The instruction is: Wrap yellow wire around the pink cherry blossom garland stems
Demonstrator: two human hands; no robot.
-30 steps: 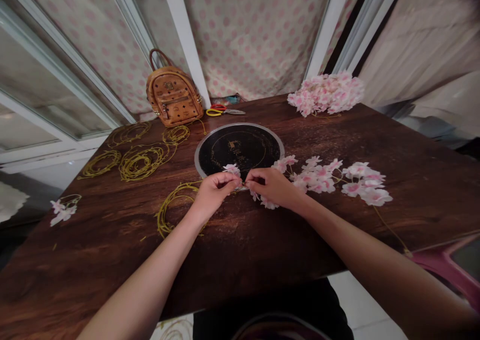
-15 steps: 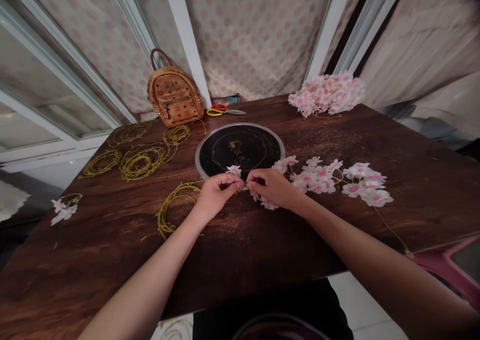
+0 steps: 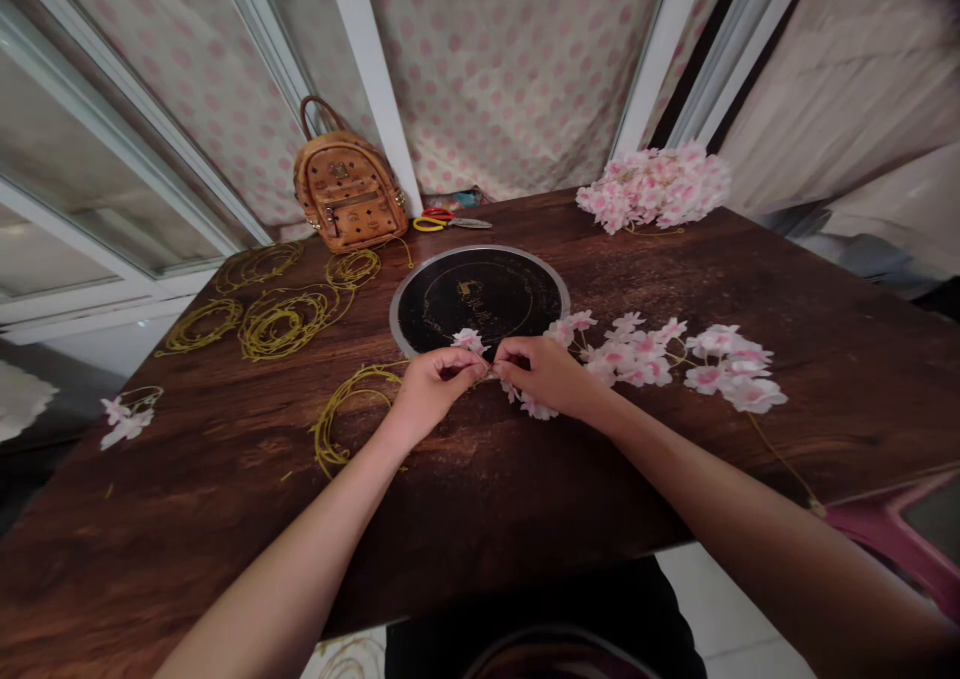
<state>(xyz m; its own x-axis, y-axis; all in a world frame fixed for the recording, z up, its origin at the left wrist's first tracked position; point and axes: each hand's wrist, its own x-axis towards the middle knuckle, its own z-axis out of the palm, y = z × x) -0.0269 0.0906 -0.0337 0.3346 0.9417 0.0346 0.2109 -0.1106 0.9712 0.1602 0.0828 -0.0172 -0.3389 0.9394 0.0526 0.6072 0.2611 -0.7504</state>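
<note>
The left hand (image 3: pixel 436 391) and right hand (image 3: pixel 541 377) meet over the near edge of a round black induction hob (image 3: pixel 476 299), with their fingertips almost touching. Each hand is curled into a tight pinch, thumb against forefinger, on what seems to be a thin wire stem (image 3: pixel 477 383). The fingers hide the exact hold, so how firmly each hand has it cannot be told. A small pink-and-white artificial blossom (image 3: pixel 469 340) stands just above the left fingertips (image 3: pixel 472 369). A strand of artificial cherry blossoms (image 3: pixel 656 357) runs right from the right hand across the dark wood-grain table (image 3: pixel 225 499). The left hand rests beside a loose coil of yellow-green wire (image 3: pixel 341 421). Working this close, with the pinches nearly meeting, gives good control of so fine a stem, and the blossoms stay clear of the palms.

More wire coils (image 3: pixel 285 323) lie towards the far left of the table, and a short blossom sprig (image 3: pixel 127 423) lies at the left. A heap of pink blossoms (image 3: pixel 652 189) sits at the far right corner. At the far edge are a studded tan backpack (image 3: pixel 349 194) and scissors with red and yellow handles (image 3: pixel 442 221).
</note>
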